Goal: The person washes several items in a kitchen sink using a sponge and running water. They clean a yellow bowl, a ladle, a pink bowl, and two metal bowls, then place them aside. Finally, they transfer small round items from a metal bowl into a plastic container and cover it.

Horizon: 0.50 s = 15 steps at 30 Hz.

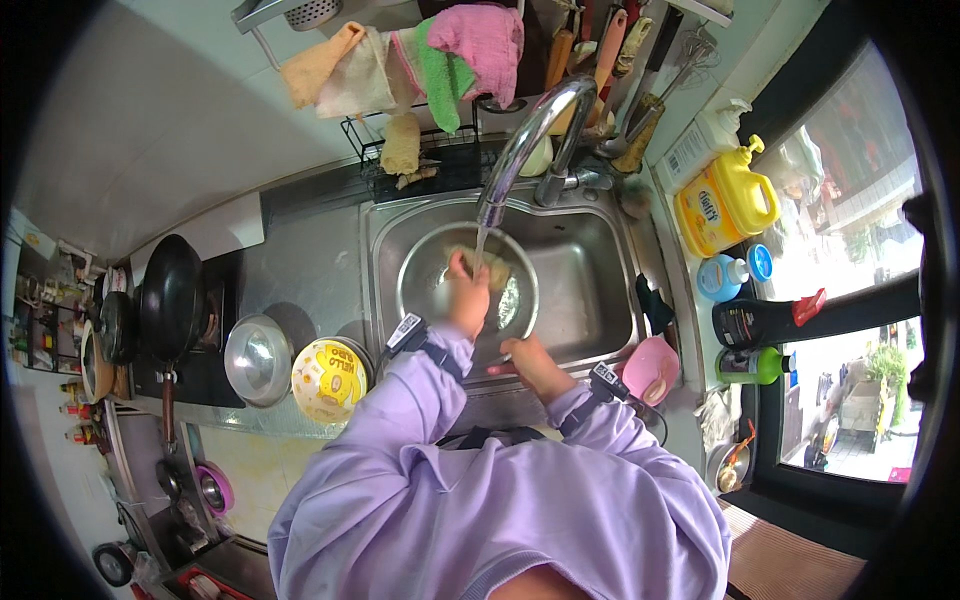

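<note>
A round stainless steel basin (406, 264) sits in the left part of the metal sink (600, 300). Water runs from the curved chrome faucet (517, 146) into it. Inside the basin, my left hand (466, 298) is on a tan loofah or sponge-like scrubber (495, 271), with the thumb raised near the stream; part of this hand is blurred. My right hand (531, 365) grips the basin's near right rim. Its fingers bend over the edge at the front of the sink.
Stacked bowls (330, 380), a metal bowl (258, 360) and a black wok (171, 300) stand at left. To the right are a pink basin (651, 371) and a yellow detergent bottle (727, 201). Cloths (476, 45) hang behind the sink; utensils (609, 49) hang beside the faucet.
</note>
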Motion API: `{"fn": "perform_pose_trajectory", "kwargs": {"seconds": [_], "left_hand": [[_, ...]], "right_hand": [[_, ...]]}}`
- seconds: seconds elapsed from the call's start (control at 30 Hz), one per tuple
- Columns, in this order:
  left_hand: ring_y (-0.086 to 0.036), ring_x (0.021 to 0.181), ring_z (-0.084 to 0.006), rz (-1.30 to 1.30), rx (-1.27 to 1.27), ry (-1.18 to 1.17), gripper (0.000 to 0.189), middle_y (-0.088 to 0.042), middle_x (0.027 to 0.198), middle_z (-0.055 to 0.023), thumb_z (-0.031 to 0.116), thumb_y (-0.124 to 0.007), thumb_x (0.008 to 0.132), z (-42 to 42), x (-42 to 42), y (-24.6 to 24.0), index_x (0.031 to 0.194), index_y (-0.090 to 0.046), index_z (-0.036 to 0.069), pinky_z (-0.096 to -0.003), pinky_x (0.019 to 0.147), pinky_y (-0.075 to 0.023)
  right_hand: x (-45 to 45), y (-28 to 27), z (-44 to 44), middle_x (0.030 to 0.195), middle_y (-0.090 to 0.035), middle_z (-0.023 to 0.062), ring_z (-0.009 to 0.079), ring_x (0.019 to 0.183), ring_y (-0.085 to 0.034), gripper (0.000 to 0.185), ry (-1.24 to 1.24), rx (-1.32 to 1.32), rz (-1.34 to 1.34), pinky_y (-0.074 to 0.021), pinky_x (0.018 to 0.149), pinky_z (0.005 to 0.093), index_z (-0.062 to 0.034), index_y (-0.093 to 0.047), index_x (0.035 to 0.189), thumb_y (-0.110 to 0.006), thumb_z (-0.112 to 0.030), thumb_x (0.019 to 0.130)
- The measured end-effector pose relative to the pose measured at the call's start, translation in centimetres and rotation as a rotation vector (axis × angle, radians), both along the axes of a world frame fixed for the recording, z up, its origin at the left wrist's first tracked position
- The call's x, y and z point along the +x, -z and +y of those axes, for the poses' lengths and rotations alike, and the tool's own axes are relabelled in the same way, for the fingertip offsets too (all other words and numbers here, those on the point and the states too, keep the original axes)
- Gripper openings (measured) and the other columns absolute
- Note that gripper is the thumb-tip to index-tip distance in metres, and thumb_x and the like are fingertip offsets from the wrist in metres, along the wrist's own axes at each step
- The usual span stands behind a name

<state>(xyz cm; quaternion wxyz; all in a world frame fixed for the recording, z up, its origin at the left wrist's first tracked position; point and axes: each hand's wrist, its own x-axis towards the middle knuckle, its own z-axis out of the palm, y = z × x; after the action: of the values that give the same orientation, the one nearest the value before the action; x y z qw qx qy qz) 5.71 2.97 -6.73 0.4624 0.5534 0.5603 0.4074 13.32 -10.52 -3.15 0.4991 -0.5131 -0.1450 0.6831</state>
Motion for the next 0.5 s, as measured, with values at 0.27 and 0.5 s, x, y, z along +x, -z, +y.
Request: {"fn": "perform_pose_trajectory", "kwargs": {"seconds": [0.27,0.5], "left_hand": [[-0.042,0.128,-0.0249,-0.132,0.121,0.651,0.050,-0.045,0.137,-0.0150,0.001,-0.048,0.093,-2.5,1.6,-2.2,0.142,-0.040,0.003,-0.0300,0.106,-0.0341],[-0.051,0.118,-0.0268,-0.180,-0.357,1.108,0.039,-0.055,0.125,-0.0128,-0.005,-0.048,0.088,-2.5,-3.8,-0.4,0.123,-0.060,0.005,-0.0328,0.101,-0.0397]], "right_hand": [[0.4,-0.6,0.9,0.117,-0.058,0.0133,0.0300,0.096,-0.065,0.051,-0.004,0.035,-0.058,-0.0618,0.072,0.0416,-0.0075,-0.036,0.135,-0.047,0.001,0.087],[2.7,0.0,1.9,0.117,-0.053,0.0204,0.0363,0.087,-0.065,0.054,0.161,-0.084,-0.006,-0.0628,0.062,0.0448,-0.0051,-0.031,0.130,-0.045,0.007,0.079]]}}
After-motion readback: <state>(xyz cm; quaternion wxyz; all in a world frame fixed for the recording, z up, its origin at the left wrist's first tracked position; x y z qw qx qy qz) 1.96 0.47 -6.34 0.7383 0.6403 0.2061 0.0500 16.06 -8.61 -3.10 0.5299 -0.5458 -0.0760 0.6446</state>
